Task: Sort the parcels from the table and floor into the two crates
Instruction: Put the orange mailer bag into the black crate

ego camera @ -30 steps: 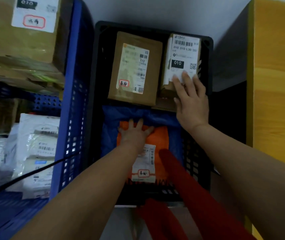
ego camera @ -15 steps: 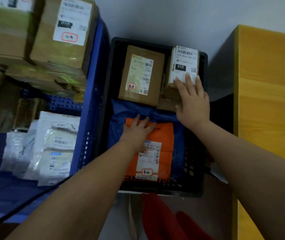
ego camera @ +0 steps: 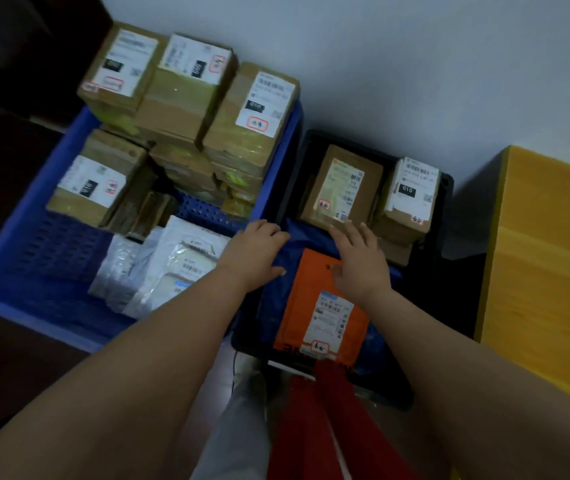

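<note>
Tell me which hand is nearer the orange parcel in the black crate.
Right. The right hand overlaps the orange parcel's top edge; the left hand sits off its upper left, over the blue bag.

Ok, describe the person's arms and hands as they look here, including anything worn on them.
Both forearms are bare right up to the frame edge, with no sleeves in view. The left hand and right hand carry no gloves, rings, watch or wristband that shows. The fingernails look short and plain.
</note>
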Available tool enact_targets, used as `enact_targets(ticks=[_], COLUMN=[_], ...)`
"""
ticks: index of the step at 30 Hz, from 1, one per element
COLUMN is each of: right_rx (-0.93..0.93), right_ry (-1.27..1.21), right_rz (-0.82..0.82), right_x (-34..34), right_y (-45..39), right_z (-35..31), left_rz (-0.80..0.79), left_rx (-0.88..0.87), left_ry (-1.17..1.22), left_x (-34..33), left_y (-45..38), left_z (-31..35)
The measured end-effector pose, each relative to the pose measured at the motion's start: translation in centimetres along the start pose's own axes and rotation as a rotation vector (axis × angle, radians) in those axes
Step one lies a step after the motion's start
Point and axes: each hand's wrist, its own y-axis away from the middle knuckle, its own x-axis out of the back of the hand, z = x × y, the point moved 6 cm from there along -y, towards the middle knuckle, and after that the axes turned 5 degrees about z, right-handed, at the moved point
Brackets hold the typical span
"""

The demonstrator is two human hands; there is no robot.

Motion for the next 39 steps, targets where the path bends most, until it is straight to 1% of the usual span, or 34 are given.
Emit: enact_targets(ticks=[3, 7, 11, 14, 18, 23, 27, 29, 30, 31, 33, 34, 36, 39], right_rx=[0.077, 0.176, 0.248, 0.264, 0.191, -0.017, -0.124, -0.178, -0.201, -0.217, -0.230, -0.234, -0.239, -0.241], right_ry=[0.003, -0.012, -0.013, -0.023, -0.054, -0.080, -0.036, -0.015, -0.010, -0.005, -0.006, -0.017, -0.054, -0.074], right_rz=[-0.038, -0.075, -0.109, -0.115, -0.177, -0.381, -0.485, -0.520, -0.532, -0.543, -0.568, -0.578, -0.590, -0.586], right_x=[0.4, 0.0, -1.6, -3.5, -7.7, -15.6, -21.2, -23.5, -24.4, -25.3, -27.0, -27.8, -29.7, -31.6], right_y=[-0.2, -0.6, -1.2, -2.0, -3.3, -4.5, -5.2, -5.7, -6.0, -6.2, -6.9, -7.3, -8.1, -8.5], right_z=[-3.5, -8.9, -14.5, -18.6, -22.8, -27.1, -28.5, -28.3, -28.1, -27.9, -27.6, -27.4, -26.9, -26.1], left_rz=[0.025, -0.001, -0.057, -0.123, -0.202, -0.280, -0.407, -0.451, -0.465, -0.467, -0.417, -0.385, -0.351, -0.321], left_rx=[0.096, 0.191, 0.257, 0.273, 0.228, 0.139, 0.089, 0.100, 0.140, 0.233, 0.504, 0.611, 0.669, 0.701], left_ry=[-0.004, -0.021, -0.029, -0.025, -0.007, 0.003, 0.050, 0.117, 0.166, 0.257, 0.503, 0.589, 0.666, 0.766], left_x=[1.9, 2.4, 1.5, 0.1, -2.6, -7.0, -12.0, -14.7, -16.0, -17.1, -19.0, -19.9, -21.7, -23.3], left_y=[2.7, 6.3, 9.2, 10.6, 10.9, 10.3, 9.0, 8.2, 7.7, 7.2, 6.5, 6.2, 5.4, 4.6], left_z=[-3.9, -9.2, -14.6, -18.6, -23.7, -29.4, -31.3, -31.5, -31.7, -32.1, -33.3, -33.8, -34.2, -34.3])
